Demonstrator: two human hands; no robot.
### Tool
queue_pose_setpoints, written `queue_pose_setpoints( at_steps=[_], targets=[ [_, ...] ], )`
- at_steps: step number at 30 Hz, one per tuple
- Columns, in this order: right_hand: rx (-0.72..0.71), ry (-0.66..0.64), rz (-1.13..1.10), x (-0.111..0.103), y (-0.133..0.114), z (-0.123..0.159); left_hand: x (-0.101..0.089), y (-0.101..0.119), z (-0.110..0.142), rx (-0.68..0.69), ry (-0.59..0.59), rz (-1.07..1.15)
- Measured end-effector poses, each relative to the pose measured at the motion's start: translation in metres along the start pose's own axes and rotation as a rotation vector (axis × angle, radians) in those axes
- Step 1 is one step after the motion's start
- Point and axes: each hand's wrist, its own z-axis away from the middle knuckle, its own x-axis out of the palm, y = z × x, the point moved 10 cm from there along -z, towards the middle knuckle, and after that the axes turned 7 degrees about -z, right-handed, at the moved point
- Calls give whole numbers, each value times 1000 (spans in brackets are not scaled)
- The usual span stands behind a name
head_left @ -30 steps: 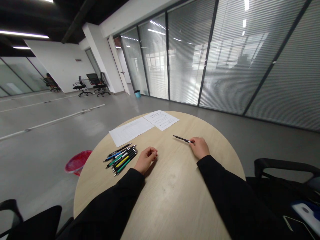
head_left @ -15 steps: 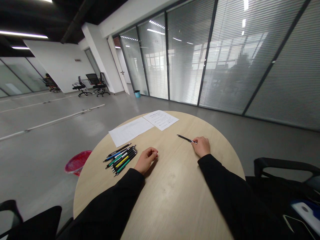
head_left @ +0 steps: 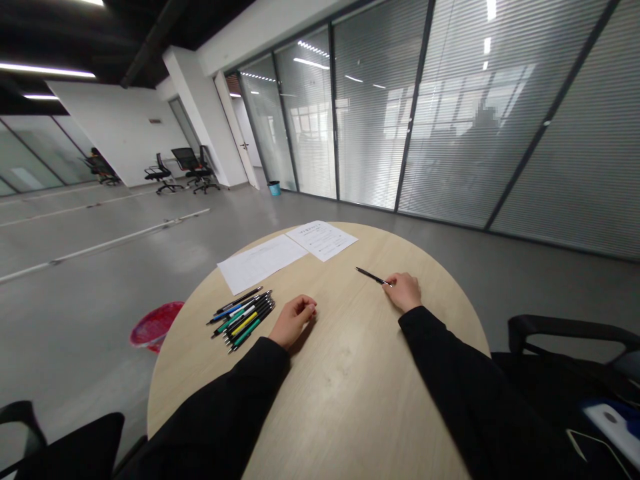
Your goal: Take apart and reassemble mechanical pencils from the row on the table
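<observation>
Starting at the right hand [head_left: 404, 291]: clamped on a black pen [head_left: 371, 275], fingertips pinching one end, with the other end poking out to the left and forward. Can't tell from here whether touching the worktop [head_left: 345, 393] or held just off it.

So, what's changed? Not loads tbh. Drifted a touch to the right compared with a second ago, pen and all, then pretty much parked over the last half second, bar a tiny nudge. Same pinch throughout, as far as visible. Would read that as a small adjustment of one singled-out pen, not let go yet, and well apart from the others.

Over to the left hand [head_left: 291, 321]: slack, fingers half curled, not closed on anything visible, resting low by the worktop. Same spot as a second ago. Just beside that, farther left, the pile of pens [head_left: 245, 324]: black, green, blue, yellow and white, overlapping and roughly lined up, also unchanged.

Further out, near the far edge: a blank-looking sheet [head_left: 263, 262] and a printed sheet [head_left: 324, 241], more or less edge to edge. Beyond the worktop, down to the left, a red basket [head_left: 156, 325].
</observation>
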Motion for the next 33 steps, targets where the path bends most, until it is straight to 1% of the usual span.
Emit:
queue_pose_setpoints(
  at_steps=[9, 15, 21, 27, 30, 31, 33],
  targets=[
    [-12, -113, -11, 9, 5, -9, 2, 4, 2, 14, -7, 9],
    [-24, -126, -13, 11, 6, -11, 3, 4, 2, 20, -6, 0],
    [-27, -136, -9, 11, 6, -11, 4, 10, 3, 54, -20, -85],
    [-28, -192, -28, 10, 4, -14, 6, 10, 4, 67, -41, -106],
    [-54, -225, -33, 3, -5, -15, 6, 10, 3, 85, -47, -126],
    [-95, -235, -29, 0, -14, -15, 6, 10, 3, 91, -51, -139],
    [-251, -236, -4, -9, -40, -10, 8, 11, 4, 100, -70, -171]
  ],
)
